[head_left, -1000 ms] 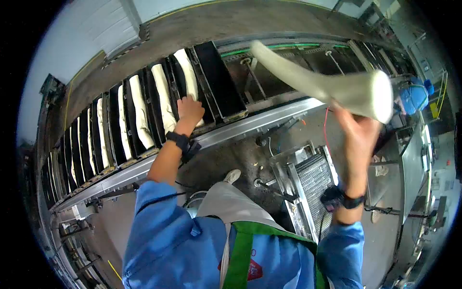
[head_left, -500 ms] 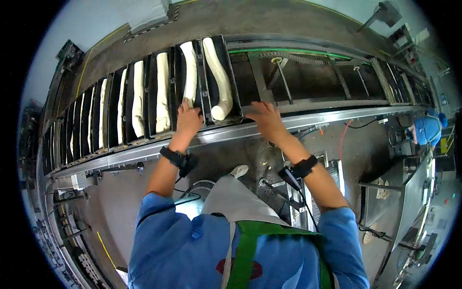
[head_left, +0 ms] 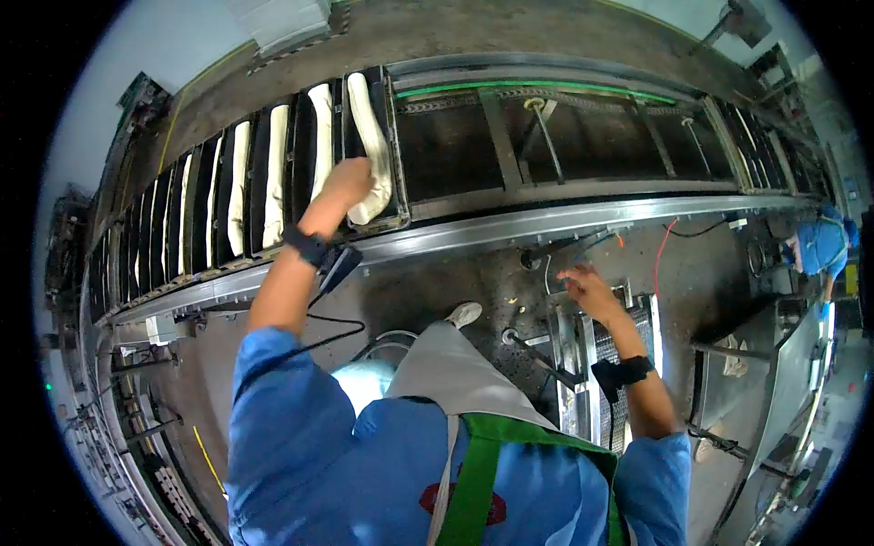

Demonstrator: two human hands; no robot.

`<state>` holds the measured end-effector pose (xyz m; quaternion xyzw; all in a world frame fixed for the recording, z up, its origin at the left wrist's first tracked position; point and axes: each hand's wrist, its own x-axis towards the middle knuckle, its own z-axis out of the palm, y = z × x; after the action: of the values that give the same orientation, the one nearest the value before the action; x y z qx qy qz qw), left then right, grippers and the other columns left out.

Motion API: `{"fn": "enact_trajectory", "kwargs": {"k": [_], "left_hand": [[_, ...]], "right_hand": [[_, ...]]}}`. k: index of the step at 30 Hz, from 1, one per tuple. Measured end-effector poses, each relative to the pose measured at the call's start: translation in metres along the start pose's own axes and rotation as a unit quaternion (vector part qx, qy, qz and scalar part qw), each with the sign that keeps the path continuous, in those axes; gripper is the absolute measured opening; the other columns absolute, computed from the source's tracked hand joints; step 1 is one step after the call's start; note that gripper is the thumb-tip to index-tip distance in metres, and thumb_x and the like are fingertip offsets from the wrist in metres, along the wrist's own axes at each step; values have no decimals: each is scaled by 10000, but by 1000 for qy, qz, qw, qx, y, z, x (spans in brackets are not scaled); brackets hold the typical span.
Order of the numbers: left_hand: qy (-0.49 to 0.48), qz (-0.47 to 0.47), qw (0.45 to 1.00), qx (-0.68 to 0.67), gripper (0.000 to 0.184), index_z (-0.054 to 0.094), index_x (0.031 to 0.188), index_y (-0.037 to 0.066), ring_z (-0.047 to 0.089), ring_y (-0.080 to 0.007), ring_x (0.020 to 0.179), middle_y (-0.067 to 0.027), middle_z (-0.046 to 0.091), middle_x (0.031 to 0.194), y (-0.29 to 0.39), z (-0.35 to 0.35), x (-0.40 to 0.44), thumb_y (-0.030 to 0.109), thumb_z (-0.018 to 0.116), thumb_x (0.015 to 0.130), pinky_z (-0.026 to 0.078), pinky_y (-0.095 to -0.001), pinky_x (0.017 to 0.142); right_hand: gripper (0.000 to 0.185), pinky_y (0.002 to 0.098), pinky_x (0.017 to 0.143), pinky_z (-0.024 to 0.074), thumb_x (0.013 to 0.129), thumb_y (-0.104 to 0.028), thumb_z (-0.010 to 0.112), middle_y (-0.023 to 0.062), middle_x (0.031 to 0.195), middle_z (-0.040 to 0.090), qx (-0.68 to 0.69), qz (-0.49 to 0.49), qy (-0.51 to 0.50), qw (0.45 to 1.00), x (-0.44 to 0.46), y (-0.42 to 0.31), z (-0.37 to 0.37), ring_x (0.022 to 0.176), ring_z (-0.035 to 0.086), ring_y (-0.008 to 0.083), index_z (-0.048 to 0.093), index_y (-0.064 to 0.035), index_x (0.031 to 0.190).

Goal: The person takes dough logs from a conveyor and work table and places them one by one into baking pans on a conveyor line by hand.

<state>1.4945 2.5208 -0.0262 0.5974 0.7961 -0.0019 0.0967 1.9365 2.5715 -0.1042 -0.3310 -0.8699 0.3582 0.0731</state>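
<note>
My left hand (head_left: pixel 349 185) is closed over the near part of the two rightmost trays; what its fingers grip, if anything, is hidden. Just right of it a long cream-white piece (head_left: pixel 371 141) with a bent near end lies in the rightmost black tray (head_left: pixel 400 214). The neighbouring tray holds another pale piece (head_left: pixel 322 127), its lower end partly behind my left hand. My right hand (head_left: pixel 589 291) hangs in the air in front of the metal rail, holding nothing, its fingers apart and partly curled.
More black trays with long pale pieces (head_left: pixel 276 173) run leftward along the conveyor. A metal rail (head_left: pixel 546 211) borders its near side. Below my right hand stands a metal frame with a mesh surface (head_left: pixel 605 350). A co-worker in blue (head_left: pixel 819 244) is at the far right.
The curved piece went from my right hand into the rightmost tray. My right hand has since drawn back toward me. The row of trays appears further left in view.
</note>
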Motion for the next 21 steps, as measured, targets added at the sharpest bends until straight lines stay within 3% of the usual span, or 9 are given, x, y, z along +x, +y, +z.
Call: {"fn": "enact_trajectory", "kwargs": {"k": [4, 8, 9, 10, 11, 12, 15, 19, 21], "left_hand": [[-137, -3, 986, 98, 555, 456, 1031, -67, 575, -324, 750, -203, 578, 802, 23, 23, 8, 156, 662, 567, 464, -369, 653], [-35, -99, 994, 42, 450, 281, 1089, -169, 556, -378, 754, -263, 557, 782, 11, 48, 8, 71, 402, 728, 449, -408, 631], [11, -107, 994, -26, 414, 362, 1064, -119, 546, -388, 765, -256, 557, 795, -12, 63, 16, 96, 447, 721, 443, -424, 642], [150, 78, 985, -39, 357, 448, 1004, -74, 546, -381, 744, -224, 567, 793, -48, 88, 19, 120, 494, 708, 437, -428, 659], [58, -114, 982, -139, 320, 494, 948, -51, 541, -348, 753, -191, 564, 834, -1, 57, 2, 144, 536, 698, 432, -405, 683], [206, -40, 973, -99, 300, 497, 950, -40, 527, -273, 823, -163, 548, 896, -47, 119, 21, 142, 531, 714, 420, -365, 711], [51, -211, 752, -622, 389, 309, 1178, -25, 443, -254, 982, -121, 463, 1059, 65, 53, -20, 99, 392, 819, 369, -320, 832], [-86, -59, 818, -565, 452, 341, 1205, 12, 447, -266, 985, -123, 450, 1113, 8, 69, -23, 289, 385, 851, 344, -335, 841], [48, -127, 881, -453, 462, 293, 1228, 0, 404, -270, 1069, -149, 393, 1199, -29, 89, -4, 193, 389, 821, 306, -336, 893]], "right_hand": [[212, 347, 728, 399, 732, -33, 511, 142, 952, 519, 19, -9, 13, 1000, -5, 12, -19, 886, 483, 302, 536, -79, 938], [187, 360, 679, 404, 734, -56, 513, 149, 899, 531, 20, -13, 67, 997, -31, 36, -27, 829, 501, 309, 547, -73, 916], [187, 360, 679, 404, 734, -56, 513, 149, 899, 531, 20, -2, 78, 997, -36, 38, -29, 829, 501, 309, 547, -73, 916], [192, 361, 679, 403, 732, -60, 512, 149, 895, 533, 29, 18, 49, 998, -45, 41, -35, 829, 500, 309, 548, -72, 920], [197, 362, 679, 403, 730, -65, 512, 149, 891, 535, 31, 51, 30, 998, -68, 49, -48, 829, 499, 308, 549, -70, 924], [222, 362, 701, 408, 721, -69, 512, 150, 910, 537, -5, 61, 2, 998, -78, 68, -53, 844, 494, 310, 548, -66, 940], [227, 376, 762, 400, 704, -75, 513, 148, 911, 527, -32, 97, 43, 994, -109, 77, -71, 880, 479, 318, 551, -58, 927], [360, 414, 815, 369, 693, -129, 547, 122, 1031, 457, -99, 195, 71, 973, -159, 99, -88, 966, 425, 316, 501, -110, 1050], [432, 450, 813, 359, 682, -154, 563, 97, 1110, 394, -175, 327, 48, 927, -186, 90, -105, 1018, 373, 309, 462, -144, 1102]]}}
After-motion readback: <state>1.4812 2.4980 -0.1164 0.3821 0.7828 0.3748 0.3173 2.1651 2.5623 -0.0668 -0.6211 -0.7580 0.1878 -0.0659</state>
